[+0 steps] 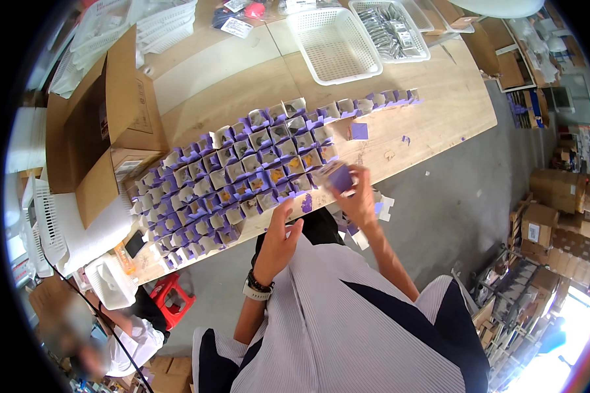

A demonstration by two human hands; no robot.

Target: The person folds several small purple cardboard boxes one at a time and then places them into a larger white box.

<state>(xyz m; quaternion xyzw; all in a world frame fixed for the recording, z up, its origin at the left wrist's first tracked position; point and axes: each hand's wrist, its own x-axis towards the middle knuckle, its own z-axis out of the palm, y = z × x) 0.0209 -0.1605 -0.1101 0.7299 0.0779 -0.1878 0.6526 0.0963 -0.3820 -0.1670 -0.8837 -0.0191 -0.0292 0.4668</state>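
In my right hand (pixel 359 204) is a small purple carton (pixel 338 178), gripped between thumb and fingers at the right end of the rows and slightly blurred. My left hand (pixel 278 245) is at the table's near edge, thumb and fingers apart and holding nothing. Just beyond it stand many small purple cartons (pixel 242 148) with open tops and grey-white insides, packed in slanting rows. Some hold orange-yellow pieces, others dark or grey items too small to name. One separate purple carton (pixel 358 131) sits right of the block, and a single line of cartons (pixel 373 102) runs off behind it.
On the wooden table (pixel 439 78), a large open cardboard box (pixel 121 124) stands left. White baskets (pixel 334 49) stand at the back, one with silvery packets (pixel 392 33). A phone (pixel 135 243) lies near the left corner. A person (pixel 128 340) and red stool (pixel 172 300) are lower left.
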